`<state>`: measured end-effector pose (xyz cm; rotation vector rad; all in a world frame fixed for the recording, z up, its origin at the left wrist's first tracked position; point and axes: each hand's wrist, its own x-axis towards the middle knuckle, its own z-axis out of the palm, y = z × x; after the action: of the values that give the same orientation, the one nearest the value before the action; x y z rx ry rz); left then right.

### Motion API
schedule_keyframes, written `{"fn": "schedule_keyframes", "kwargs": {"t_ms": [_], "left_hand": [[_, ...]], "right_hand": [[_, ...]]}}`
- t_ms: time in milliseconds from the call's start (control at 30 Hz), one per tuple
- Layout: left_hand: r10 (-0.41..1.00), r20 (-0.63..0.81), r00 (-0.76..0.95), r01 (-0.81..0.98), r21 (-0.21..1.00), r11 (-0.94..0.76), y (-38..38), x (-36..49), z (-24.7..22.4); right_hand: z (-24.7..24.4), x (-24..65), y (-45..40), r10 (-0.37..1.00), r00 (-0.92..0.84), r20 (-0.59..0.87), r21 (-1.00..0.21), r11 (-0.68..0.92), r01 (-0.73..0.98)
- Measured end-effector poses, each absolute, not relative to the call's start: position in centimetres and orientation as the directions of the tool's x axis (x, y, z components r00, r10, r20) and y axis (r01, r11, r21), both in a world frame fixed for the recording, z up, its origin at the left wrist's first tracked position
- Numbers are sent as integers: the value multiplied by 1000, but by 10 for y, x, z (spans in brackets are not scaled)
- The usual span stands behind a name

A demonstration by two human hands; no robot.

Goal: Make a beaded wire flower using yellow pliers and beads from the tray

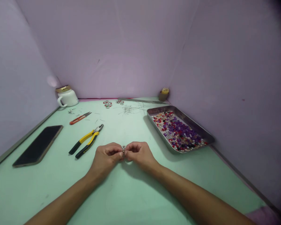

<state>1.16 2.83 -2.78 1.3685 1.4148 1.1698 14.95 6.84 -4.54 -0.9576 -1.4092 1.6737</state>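
Green tabletop, both hands pinched shut w/ small beaded pc b/w fingertips.

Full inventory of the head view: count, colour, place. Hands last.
table: 1, pale green, beneath everything
walls: 3, lilac, left, back, right
phone: 1, dark, left
pliers: 1, yellow-black handles, left of hands
snips: 1, red-orange handles, behind pliers
lidded mug: 1, white, gold-coloured lid, back left
beaded pieces: 2, silver-red, back centre
wire bundle: 1, grey, along back
loose wire bits: many, grey, back centre and around snips
small container: 1, yellow top, back right
tray: 1, silver, right
beads: uncountable, mixed purple/red/white/black, in tray
small work piece: 1, silvery, between fingertips
left hand: 1, bare, centre
right hand: 1, bare, centre
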Motion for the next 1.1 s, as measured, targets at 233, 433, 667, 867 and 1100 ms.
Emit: {"fn": "schedule_keyframes", "kwargs": {"t_ms": [233,433,667,867,1100], "left_hand": [[998,52,-35,190,981,-44,30,9,-32],[997,21,-69,223,975,-5,32,7,-37],[998,-39,-49,208,977,48,36,7,-41],[996,-18,-84,257,966,39,34,7,-41],[994,-55,-94,231,970,76,34,7,-42]], "right_hand": [[-45,149,73,877,-470,-98,-980,-166,-107],[-47,149,73,899,-434,-57,-996,-81,-39],[-48,155,76,871,-490,37,-994,82,71],[-44,156,74,830,-531,172,-922,325,210],[-16,188,94,903,-338,265,-436,425,793]]}}
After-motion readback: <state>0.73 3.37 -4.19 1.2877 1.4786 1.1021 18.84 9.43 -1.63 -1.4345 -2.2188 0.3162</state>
